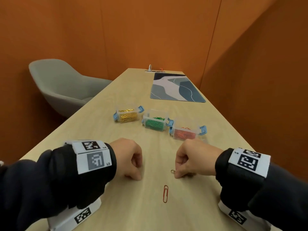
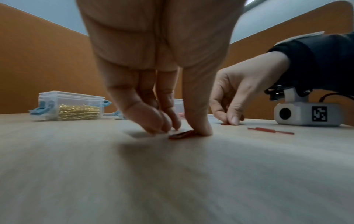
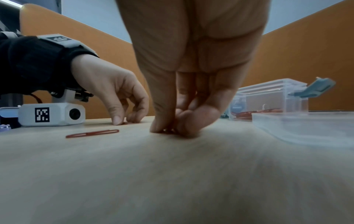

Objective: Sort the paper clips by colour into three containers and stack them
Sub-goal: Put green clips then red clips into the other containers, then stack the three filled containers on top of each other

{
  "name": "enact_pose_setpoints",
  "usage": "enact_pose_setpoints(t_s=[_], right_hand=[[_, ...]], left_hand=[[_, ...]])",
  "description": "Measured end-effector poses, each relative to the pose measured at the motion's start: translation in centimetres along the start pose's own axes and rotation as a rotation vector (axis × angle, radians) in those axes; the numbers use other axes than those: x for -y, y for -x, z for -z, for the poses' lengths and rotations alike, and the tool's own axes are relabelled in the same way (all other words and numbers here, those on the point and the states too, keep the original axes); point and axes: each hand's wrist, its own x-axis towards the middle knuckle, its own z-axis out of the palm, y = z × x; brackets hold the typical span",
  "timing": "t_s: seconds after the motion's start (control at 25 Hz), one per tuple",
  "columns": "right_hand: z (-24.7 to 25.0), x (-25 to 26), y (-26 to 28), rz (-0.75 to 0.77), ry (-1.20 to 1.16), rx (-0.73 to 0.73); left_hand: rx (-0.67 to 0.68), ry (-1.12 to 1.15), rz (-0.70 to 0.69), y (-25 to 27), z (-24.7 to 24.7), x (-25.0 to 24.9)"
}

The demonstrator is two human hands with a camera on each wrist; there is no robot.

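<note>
Orange partition walls close in a long pale wooden table (image 1: 106,114), with a grey shell chair (image 1: 63,84) at its left side and a blue-and-white patterned mat (image 1: 176,87) near the far end. Across the middle of the table stand three small clear plastic containers with blue latch handles, all without lids: one filled with gold paper clips (image 1: 127,114), beside it one with green paper clips (image 1: 155,121), and rightmost one with red paper clips (image 1: 185,132).

Near the front edge, the left hand (image 1: 128,157) is curled downward, thumb and fingertips (image 2: 199,130) pressed to the wood and pinching a small red paper clip (image 2: 181,134) that lies flat between them. The right hand (image 1: 193,159) is likewise curled, its thumb and fingertips (image 3: 162,128) closed together on the tabletop around a clip; the gold-coloured paper clip end (image 1: 172,171) pokes out just left of those fingers. Between the two hands and nearer the person, a long red paper clip (image 1: 165,193) lies loose on the wood, touched by neither hand. A clear lid (image 3: 306,128) lies flat just right of the right hand.
</note>
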Motion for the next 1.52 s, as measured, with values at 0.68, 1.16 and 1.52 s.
enact_pose_setpoints(t_s=[0.68, 1.16, 1.52], right_hand=[[-0.5, 0.9, 0.3, 0.429, 0.055, 0.2], [3.7, -3.7, -3.0, -0.012, -0.004, -0.539], [4.1, -4.6, -4.6, -0.153, -0.011, -0.315]], left_hand=[[-0.316, -0.154, -0.257, -2.9, 1.3, 0.0], [-0.651, 0.028, -0.582, -9.8, 3.0, -5.4], [-0.489, -0.608, -0.198, -12.4, 2.7, -4.6]])
